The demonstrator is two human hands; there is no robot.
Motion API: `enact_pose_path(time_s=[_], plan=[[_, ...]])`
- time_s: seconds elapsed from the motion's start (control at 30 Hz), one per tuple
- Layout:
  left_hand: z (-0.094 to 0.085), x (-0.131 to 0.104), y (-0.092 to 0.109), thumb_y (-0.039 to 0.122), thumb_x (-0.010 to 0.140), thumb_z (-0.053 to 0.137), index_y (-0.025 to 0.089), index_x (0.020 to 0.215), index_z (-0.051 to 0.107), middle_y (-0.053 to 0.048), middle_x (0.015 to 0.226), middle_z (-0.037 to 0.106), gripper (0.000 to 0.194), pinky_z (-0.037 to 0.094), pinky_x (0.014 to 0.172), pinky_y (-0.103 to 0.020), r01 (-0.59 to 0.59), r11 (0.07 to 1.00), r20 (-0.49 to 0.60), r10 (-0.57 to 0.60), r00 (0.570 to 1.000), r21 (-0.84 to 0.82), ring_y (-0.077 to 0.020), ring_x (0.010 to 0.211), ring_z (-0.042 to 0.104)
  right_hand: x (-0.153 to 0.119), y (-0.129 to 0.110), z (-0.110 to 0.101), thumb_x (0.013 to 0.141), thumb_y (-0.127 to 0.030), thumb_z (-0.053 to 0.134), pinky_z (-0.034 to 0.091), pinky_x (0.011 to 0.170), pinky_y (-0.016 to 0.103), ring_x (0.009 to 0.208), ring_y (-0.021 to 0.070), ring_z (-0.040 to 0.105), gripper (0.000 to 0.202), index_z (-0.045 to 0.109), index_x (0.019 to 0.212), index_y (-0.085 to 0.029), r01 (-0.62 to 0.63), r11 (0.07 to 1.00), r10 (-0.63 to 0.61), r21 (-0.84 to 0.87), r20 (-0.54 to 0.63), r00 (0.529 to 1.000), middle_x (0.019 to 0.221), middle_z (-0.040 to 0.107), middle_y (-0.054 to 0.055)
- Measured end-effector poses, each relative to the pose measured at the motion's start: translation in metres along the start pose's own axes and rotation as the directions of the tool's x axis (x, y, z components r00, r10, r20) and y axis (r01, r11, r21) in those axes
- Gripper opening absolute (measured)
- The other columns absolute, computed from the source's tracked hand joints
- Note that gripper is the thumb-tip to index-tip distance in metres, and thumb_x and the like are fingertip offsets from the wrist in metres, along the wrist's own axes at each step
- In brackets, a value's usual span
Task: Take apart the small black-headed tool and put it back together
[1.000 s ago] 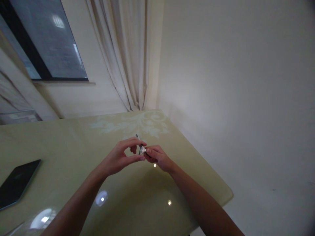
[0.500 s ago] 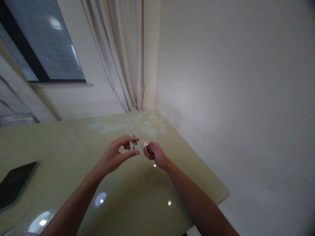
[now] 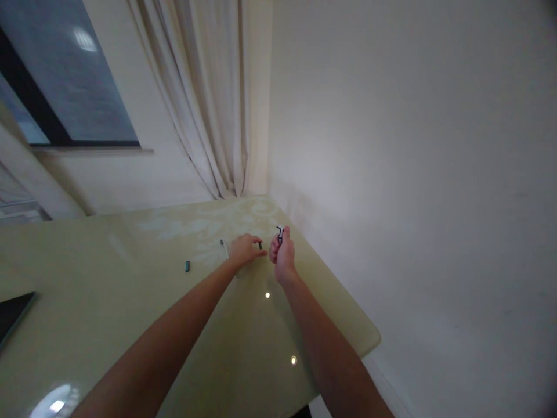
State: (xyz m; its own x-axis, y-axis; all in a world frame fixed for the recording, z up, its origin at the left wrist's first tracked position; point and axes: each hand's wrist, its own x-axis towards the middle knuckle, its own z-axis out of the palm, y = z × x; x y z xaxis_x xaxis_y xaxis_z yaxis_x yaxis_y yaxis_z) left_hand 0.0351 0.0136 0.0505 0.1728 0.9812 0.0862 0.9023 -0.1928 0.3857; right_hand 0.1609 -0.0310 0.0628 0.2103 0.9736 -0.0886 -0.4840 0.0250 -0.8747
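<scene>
One hand (R) (image 3: 282, 253) grips sm. metal tool (image 3: 280, 234), L hand (image 3: 245, 249) slightly parted abt dark piece (image 3: 260, 245), can't tell if held.

No text, label, brand, number or sign can be read in this view. Any marking on the small dark block (image 3: 187, 266) on the worktop (image 3: 130, 278), on the short dark piece (image 3: 260, 245) at the fingers of the left hand (image 3: 246, 249), or on the small metallic piece (image 3: 280, 234) in the fingers of the right hand (image 3: 284, 252), is too small and blurred to make out.
</scene>
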Motion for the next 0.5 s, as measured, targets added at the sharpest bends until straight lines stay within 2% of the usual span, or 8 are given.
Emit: enact_pose_path(time_s=[0.13, 0.27, 0.37, 0.5], plan=[[0.019, 0.011, 0.002, 0.051, 0.075, 0.082, 0.033, 0.121, 0.079, -0.012, 0.133, 0.070, 0.049, 0.045, 0.100, -0.046, 0.113, 0.994, 0.001, -0.113, 0.994, -0.005, -0.0379, 0.127, 0.060, 0.003, 0.001, -0.002, 0.099, -0.071, 0.037, 0.011, 0.034, 0.020, 0.034, 0.0059, 0.017, 0.065, 0.032, 0.057, -0.023, -0.008, 1.000, 0.008, 0.009, -0.020, 1.000, 0.044, 0.024, -0.010], [0.027, 0.011, -0.001, 0.051, 0.077, 0.080, 0.034, 0.124, 0.078, -0.010, 0.137, 0.067, 0.051, 0.042, 0.103, -0.047, 0.146, 0.989, -0.009, -0.146, 0.989, -0.016, -0.0381, 0.131, 0.057, 0.002, 0.004, -0.002, 0.099, -0.072, 0.037, 0.012, 0.034, 0.020, 0.035, 0.0060, 0.018, 0.064, 0.033, 0.057, -0.023, 0.012, 1.000, -0.012, 0.027, -0.005, 1.000, 0.044, 0.025, -0.010], [0.027, 0.010, 0.002, 0.053, 0.077, 0.079, 0.032, 0.127, 0.076, -0.012, 0.138, 0.066, 0.055, 0.041, 0.105, -0.049, 0.135, 0.991, -0.014, -0.135, 0.991, -0.021, -0.0385, 0.131, 0.056, 0.001, 0.006, 0.000, 0.099, -0.072, 0.037, 0.011, 0.034, 0.020, 0.034, 0.0060, 0.017, 0.064, 0.032, 0.057, -0.023, -0.006, 1.000, 0.006, 0.010, -0.003, 1.000, 0.043, 0.025, -0.010], [0.015, 0.000, 0.000, 0.053, 0.074, 0.083, 0.031, 0.143, 0.064, -0.012, 0.138, 0.067, 0.075, 0.042, 0.107, -0.049, 0.046, 0.998, -0.021, -0.046, 0.999, -0.035, -0.0366, 0.130, 0.057, 0.000, 0.008, 0.000, 0.100, -0.069, 0.035, 0.010, 0.034, 0.020, 0.033, 0.0055, 0.016, 0.065, 0.032, 0.055, -0.023, -0.047, 0.998, 0.046, -0.049, -0.025, 0.999, 0.042, 0.024, -0.010]])
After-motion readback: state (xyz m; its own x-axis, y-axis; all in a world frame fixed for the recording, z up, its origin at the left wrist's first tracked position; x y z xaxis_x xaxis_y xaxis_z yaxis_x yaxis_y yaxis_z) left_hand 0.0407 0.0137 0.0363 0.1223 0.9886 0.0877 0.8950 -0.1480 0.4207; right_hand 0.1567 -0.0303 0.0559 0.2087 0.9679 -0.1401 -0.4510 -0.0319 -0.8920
